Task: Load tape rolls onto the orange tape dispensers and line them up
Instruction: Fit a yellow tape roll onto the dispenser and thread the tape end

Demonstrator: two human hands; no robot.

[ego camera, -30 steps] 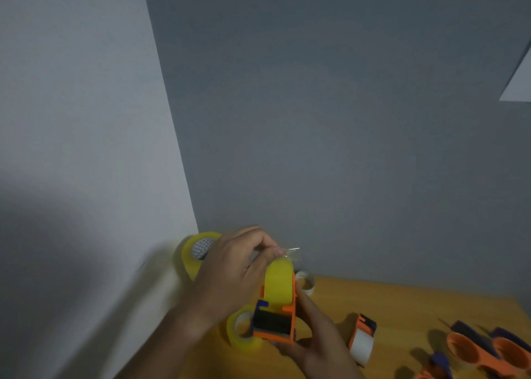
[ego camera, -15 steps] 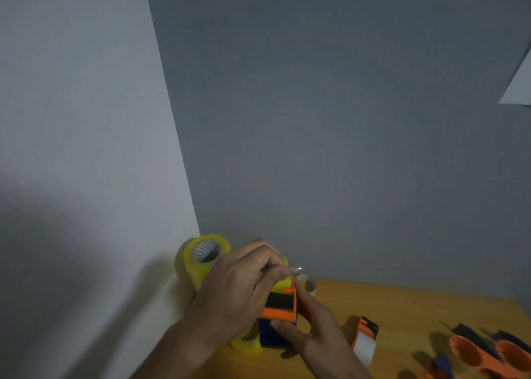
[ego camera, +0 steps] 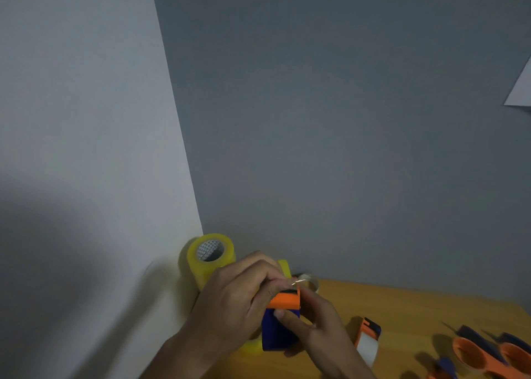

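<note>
Low over the near-left corner of the wooden worktop, both hands hold one orange tape dispenser. Its orange head is uppermost and its dark blue handle hangs below, so its long axis runs nearly upright, tipped slightly. The left hand curls over the top, fingertips pinching at the head; the right hand clasps it from the right, thumb on the handle. Behind stands a stack of yellow tape rolls. Another loaded dispenser lies to the right, and empty orange dispensers lie farther right.
</note>
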